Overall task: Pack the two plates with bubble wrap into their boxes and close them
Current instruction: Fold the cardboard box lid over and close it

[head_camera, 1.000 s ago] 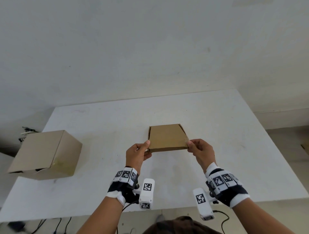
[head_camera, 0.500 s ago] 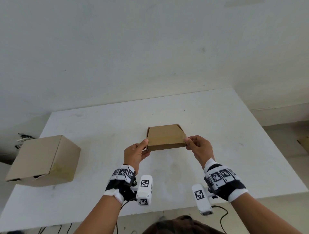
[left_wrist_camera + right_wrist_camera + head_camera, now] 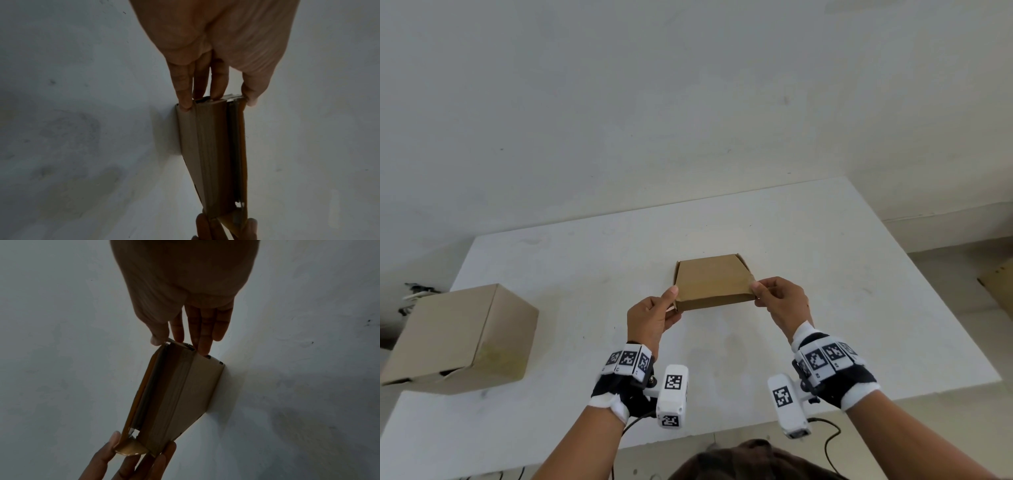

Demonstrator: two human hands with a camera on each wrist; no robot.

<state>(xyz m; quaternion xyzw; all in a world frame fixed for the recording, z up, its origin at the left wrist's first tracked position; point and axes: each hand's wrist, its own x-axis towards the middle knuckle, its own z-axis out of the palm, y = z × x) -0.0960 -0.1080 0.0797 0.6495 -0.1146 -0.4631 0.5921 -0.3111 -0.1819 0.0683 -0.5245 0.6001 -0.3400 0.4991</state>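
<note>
- My left hand (image 3: 652, 317) pinches the near-left corner of the flat box (image 3: 714, 282), thumb on the lid and fingers beneath — a narrow grip.
- My right hand (image 3: 780, 299) pinches the near-right corner likewise, so the lid comes down evenly between the two grips.
- The flat box sits on the white table (image 3: 825, 246); its lid's near edge is held slightly raised, I judge for tucking the front flap.
- Far left of my left-hand grip stands a taller box (image 3: 462, 337), untouched.
- No plate or bubble wrap is visible.

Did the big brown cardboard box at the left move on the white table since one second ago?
No. The big brown cardboard box keeps its place near the far-left corner of the white table; only the camera shifted.
</note>
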